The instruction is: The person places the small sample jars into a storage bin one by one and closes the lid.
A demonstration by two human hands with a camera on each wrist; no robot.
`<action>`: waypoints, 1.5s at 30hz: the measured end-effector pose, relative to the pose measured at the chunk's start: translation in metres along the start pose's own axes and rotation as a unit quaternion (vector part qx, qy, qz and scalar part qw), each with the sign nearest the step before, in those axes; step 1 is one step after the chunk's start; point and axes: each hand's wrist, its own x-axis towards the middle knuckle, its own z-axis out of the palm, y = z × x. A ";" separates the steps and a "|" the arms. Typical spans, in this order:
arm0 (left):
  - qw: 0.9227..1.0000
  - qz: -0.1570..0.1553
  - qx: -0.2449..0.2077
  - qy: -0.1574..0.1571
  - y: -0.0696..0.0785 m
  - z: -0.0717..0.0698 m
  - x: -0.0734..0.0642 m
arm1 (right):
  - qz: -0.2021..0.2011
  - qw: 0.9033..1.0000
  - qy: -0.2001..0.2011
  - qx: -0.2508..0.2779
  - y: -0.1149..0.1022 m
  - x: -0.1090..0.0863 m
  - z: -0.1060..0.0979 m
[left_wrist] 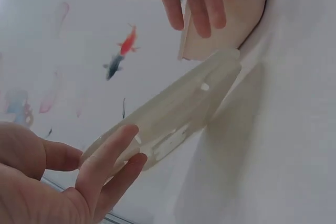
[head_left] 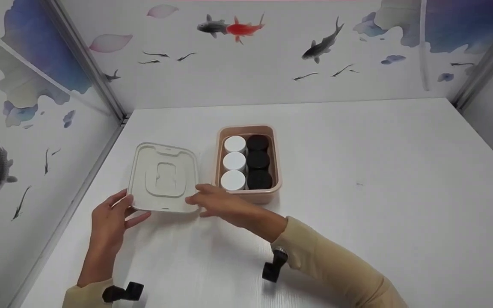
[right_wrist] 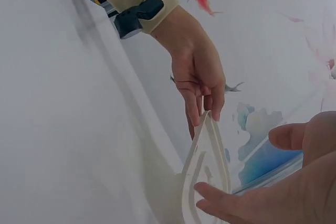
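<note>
A pale, rounded-square plastic lid (head_left: pixel 165 179) is held at its left edge by my left hand (head_left: pixel 107 222), thumb on one face and fingers on the other. The left wrist view shows the lid (left_wrist: pixel 178 103) tilted and raised off the table. My right hand (head_left: pixel 229 207) is at the lid's right edge, its fingers extended; in the left wrist view those fingers hang apart from it. Behind the right hand stands a pinkish-beige box (head_left: pixel 257 196). In it sit white round-topped containers (head_left: pixel 234 161) in a left column and black ones (head_left: pixel 258 160) in a right column.
The white table (head_left: pixel 357 222) meets printed panels with fish at the left and back. A metal corner frame (head_left: pixel 96 72) stands at the left. Black wrist devices are strapped to the left cuff (head_left: pixel 122 292) and right cuff (head_left: pixel 275 265).
</note>
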 end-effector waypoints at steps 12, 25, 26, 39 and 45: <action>0.996 0.072 0.031 0.053 0.012 0.024 -0.025 | -0.048 0.997 0.029 0.057 -0.029 0.016 -0.009; 0.980 0.148 0.099 0.082 0.024 0.063 -0.050 | -0.111 0.979 0.057 0.162 -0.051 0.029 -0.014; 0.979 0.155 0.105 0.086 0.025 0.065 -0.052 | -0.113 0.978 0.056 0.168 -0.051 0.029 -0.014; 0.931 0.291 0.177 0.130 0.021 0.090 -0.069 | -0.113 0.971 0.049 0.207 -0.054 0.024 -0.015; 0.881 0.386 0.228 0.154 0.015 0.101 -0.072 | -0.113 0.974 0.074 0.180 -0.057 0.021 -0.017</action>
